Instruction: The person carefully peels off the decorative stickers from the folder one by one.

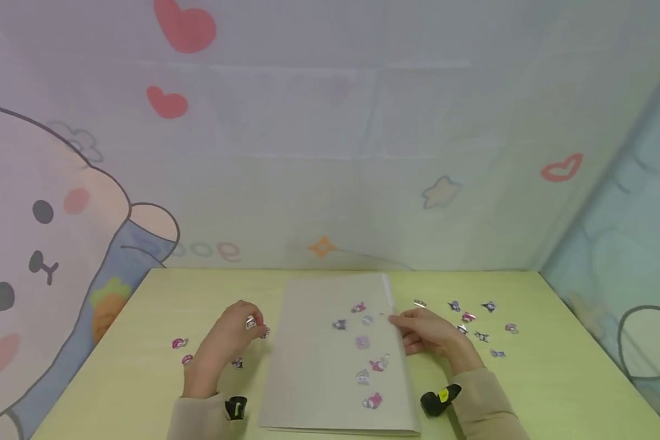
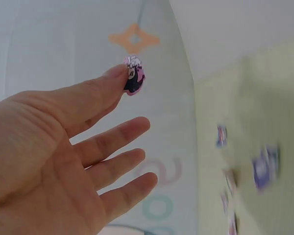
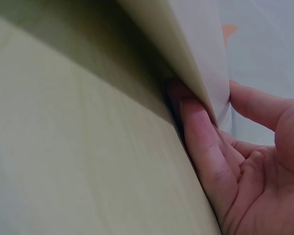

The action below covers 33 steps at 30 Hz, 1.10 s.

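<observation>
A pale yellow table stands before a light cloth backdrop printed with red hearts, an orange four-pointed star and, at the far left, a large, pink-cheeked cartoon animal.

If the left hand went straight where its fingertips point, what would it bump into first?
Probably the left edge of the white paper; the left hand, pinching a sticker, points that way. Its height is hard to judge, so it might pass over.
</observation>
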Motion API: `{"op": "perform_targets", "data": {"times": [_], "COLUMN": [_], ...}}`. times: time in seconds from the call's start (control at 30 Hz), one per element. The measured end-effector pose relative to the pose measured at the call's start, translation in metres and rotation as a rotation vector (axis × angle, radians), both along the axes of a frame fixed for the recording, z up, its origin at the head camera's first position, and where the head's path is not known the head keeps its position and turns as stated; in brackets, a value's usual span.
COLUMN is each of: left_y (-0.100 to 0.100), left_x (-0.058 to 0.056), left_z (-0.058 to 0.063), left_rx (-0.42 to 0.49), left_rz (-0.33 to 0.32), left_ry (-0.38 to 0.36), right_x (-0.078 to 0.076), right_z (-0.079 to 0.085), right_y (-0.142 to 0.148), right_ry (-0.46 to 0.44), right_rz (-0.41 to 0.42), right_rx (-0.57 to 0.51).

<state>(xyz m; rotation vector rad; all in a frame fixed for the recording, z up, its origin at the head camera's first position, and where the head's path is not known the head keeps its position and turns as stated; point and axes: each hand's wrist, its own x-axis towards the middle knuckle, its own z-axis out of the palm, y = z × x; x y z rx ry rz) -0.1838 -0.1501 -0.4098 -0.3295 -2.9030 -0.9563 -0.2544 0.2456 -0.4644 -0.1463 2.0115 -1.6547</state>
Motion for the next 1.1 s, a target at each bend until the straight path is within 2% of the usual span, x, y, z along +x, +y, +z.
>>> {"op": "perform_targets", "data": {"times": [0.1, 0.23, 0.4, 0.57, 0.73, 0.9, 1.1], "left_y": [-0.022, -0.052, -0.075, -0.08, -0.079, -0.081, -0.076], "left_x": [0.004, 0.012, 0.016, 0.017, 0.019, 0.019, 0.022], "left_z": [-0.002, -0.009, -0.017, -0.021, -0.028, -0.035, -0.032], "left_rx": [-0.013, -0.074, -0.177, -0.239, -0.301, -0.324, -0.339], "left_rz": [0.015, 0.047, 0.08, 0.076, 0.125, 0.169, 0.201], "left_ry": [-0.005, -0.021, -0.054, -0.065, -0.108, -0.069, -0.068], "right_x": [0.0, 0.001, 0.001, 0.0, 0.001, 0.002, 0.003], "right_z": [0.002, 0.003, 0.006, 0.004, 0.001, 0.001, 0.002], "right_y": [0.003, 0.003, 0.004, 0.001, -0.001, -0.001, 0.001], "right_ry": [0.004, 0.009, 0.02, 0.017, 0.012, 0.007, 0.011], "right_rz": [0.0, -0.002, 0.007, 0.025, 0.038, 0.032, 0.019], "right_rx": [0.011, 0.017, 0.013, -0.003, -0.011, -0.011, -0.004]}}
